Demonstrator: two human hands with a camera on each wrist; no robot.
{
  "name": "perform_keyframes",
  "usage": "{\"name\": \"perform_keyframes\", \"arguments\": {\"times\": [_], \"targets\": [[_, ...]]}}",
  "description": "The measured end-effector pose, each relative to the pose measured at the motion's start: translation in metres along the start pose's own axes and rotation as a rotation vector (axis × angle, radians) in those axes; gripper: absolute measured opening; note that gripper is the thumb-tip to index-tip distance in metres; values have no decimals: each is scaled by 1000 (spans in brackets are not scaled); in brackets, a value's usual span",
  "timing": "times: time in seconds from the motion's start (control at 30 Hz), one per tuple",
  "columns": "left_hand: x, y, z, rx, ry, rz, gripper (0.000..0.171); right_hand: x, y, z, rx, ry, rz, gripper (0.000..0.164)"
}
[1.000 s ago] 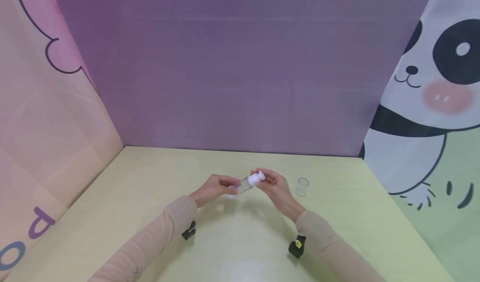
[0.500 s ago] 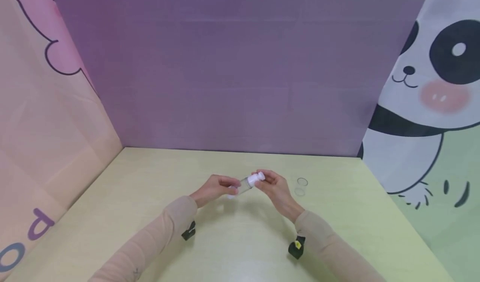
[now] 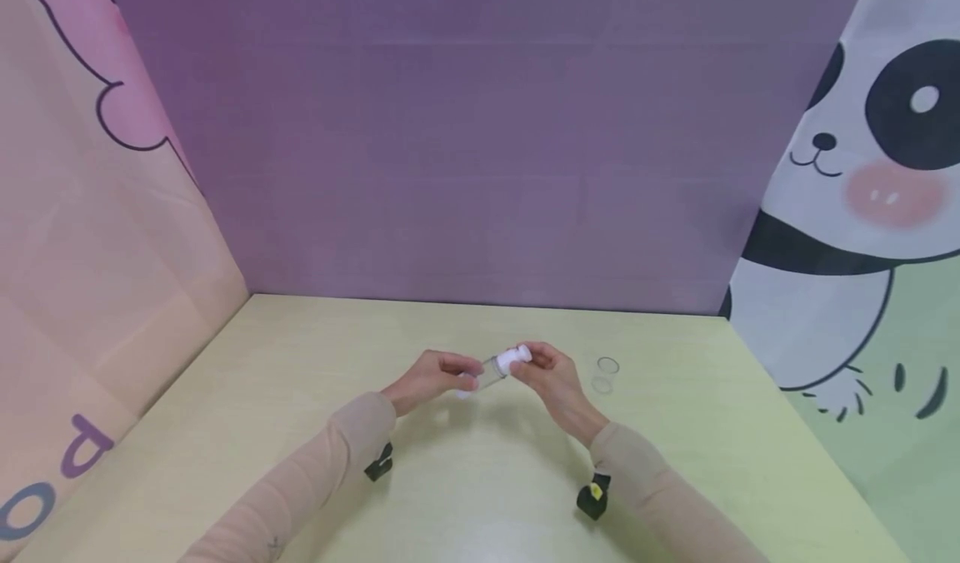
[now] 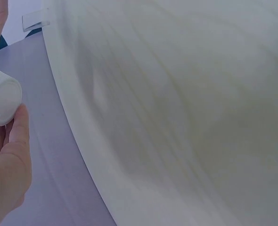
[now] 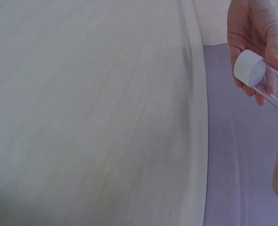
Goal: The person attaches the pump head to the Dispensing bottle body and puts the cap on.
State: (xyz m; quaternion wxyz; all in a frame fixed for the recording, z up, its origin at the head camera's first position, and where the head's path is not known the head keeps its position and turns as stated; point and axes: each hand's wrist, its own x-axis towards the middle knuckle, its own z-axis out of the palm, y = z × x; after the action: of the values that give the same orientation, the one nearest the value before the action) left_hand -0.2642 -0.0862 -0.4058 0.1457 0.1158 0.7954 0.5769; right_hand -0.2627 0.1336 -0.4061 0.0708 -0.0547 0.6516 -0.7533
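Observation:
Both hands hold a small clear bottle (image 3: 491, 371) tilted above the table, its white top pointing up and to the right. My left hand (image 3: 433, 377) pinches the white base (image 5: 249, 68) between thumb and fingers; the round end of this base (image 4: 5, 101) faces the left wrist camera. At the other end, my right hand (image 3: 553, 381) grips the white top (image 3: 512, 358), with the thumb in front and the fingers partly hidden behind it. Between the hands, the transparent body shows nothing coloured inside.
A clear, open-ended cap (image 3: 604, 376) lies on the pale table (image 3: 480, 480) to the right of the right hand. A purple cloth wall (image 3: 480, 130) closes off the back, with printed cloth panels at left and right.
My right fingers have shifted slightly downward about the white top. The left hand keeps its hold, and the bottle stays at nearly the same tilt and place.

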Motion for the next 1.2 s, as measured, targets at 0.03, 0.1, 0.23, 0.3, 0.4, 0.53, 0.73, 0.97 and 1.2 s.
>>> {"name": "perform_keyframes", "arguments": {"times": [0.03, 0.1, 0.23, 0.3, 0.4, 0.53, 0.73, 0.97, 1.2], "targets": [[0, 0, 0, 0, -1, -1, 28, 0, 0, 0, -3, 1, 0, 44], [-1, 0, 0, -1, -1, -7, 28, 0, 1, 0, -4, 4, 1, 44], [-2, 0, 0, 3, -3, -7, 29, 0, 1, 0, -9, 5, -3, 44], [-2, 0, 0, 7, -5, -7, 29, 0, 2, 0, -5, 5, -4, 44], [-1, 1, 0, 5, -7, -5, 30, 0, 2, -1, 8, 0, -7, 45], [0, 0, 1, 2, -10, -1, 30, 0, 3, -1, 11, -2, -12, 46], [0, -1, 1, 5, -17, 5, 30, -1, 3, -4, 15, -39, -14, 50], [-1, 0, 1, -7, -13, 7, 30, -2, -1, -6, 99, -167, -74, 53], [0, -1, 1, -3, -7, -6, 32, -1, -2, -3, 59, -150, -86, 43]]}}
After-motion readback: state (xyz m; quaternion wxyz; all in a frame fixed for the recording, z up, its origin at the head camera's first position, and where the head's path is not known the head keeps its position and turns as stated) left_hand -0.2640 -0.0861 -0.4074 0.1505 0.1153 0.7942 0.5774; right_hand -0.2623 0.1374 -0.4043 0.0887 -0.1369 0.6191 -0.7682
